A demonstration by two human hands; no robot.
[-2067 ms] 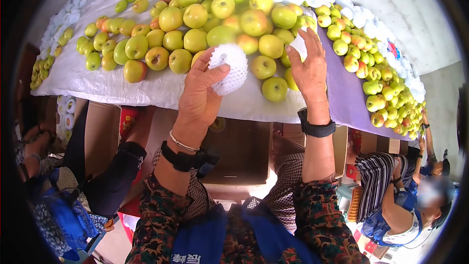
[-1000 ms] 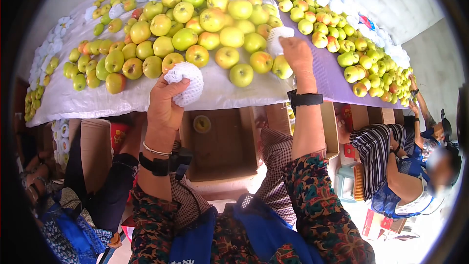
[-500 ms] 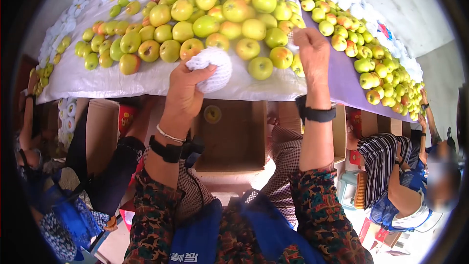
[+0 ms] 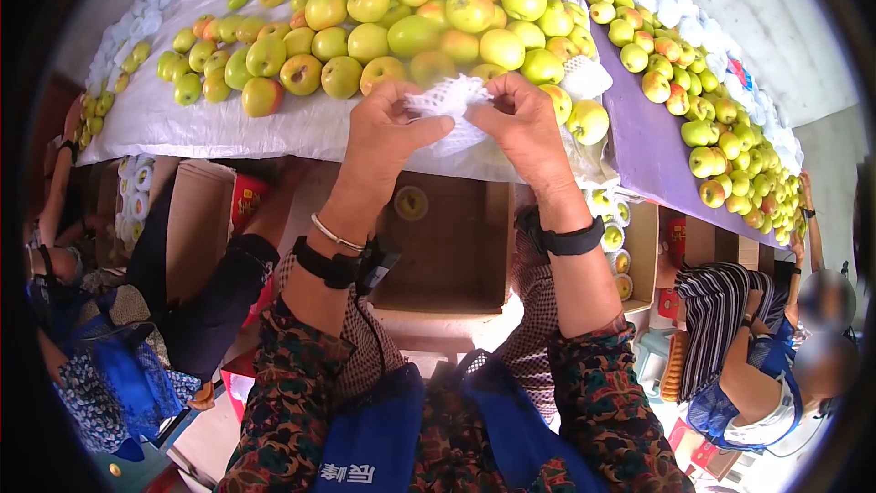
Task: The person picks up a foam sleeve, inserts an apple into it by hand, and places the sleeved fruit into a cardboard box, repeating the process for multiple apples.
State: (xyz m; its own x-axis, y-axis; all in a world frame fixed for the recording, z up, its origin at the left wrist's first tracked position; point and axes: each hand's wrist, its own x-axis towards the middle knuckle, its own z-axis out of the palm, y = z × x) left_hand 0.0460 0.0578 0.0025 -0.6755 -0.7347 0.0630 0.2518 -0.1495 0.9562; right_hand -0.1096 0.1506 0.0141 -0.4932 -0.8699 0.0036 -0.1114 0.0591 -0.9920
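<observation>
My left hand (image 4: 388, 128) and my right hand (image 4: 529, 128) pinch a white foam net sleeve (image 4: 453, 108) between them, just in front of the table's near edge. Thumbs and fingertips grip it from both sides, and I cannot tell whether a fruit is inside. Behind it, yellow-green apples (image 4: 415, 36) with red blushes lie heaped on a white plastic sheet (image 4: 301, 123). Another white foam net (image 4: 586, 78) rests among the apples beyond my right hand. Under the table edge stands an open cardboard box (image 4: 443, 251) with one netted apple (image 4: 411, 204) at its bottom.
More apples (image 4: 721, 137) cover a purple cloth (image 4: 630, 119) on the right, with white foam nets (image 4: 693, 32) behind. A second box (image 4: 643, 256) holds netted apples. Co-workers sit on either side: a person in striped trousers (image 4: 721, 319) on the right, another (image 4: 128, 374) on the left.
My right hand has come back from the apples to meet my left hand at the foam net. The net, rounded in my left hand before, is now pinched between both. The view has shifted slightly.
</observation>
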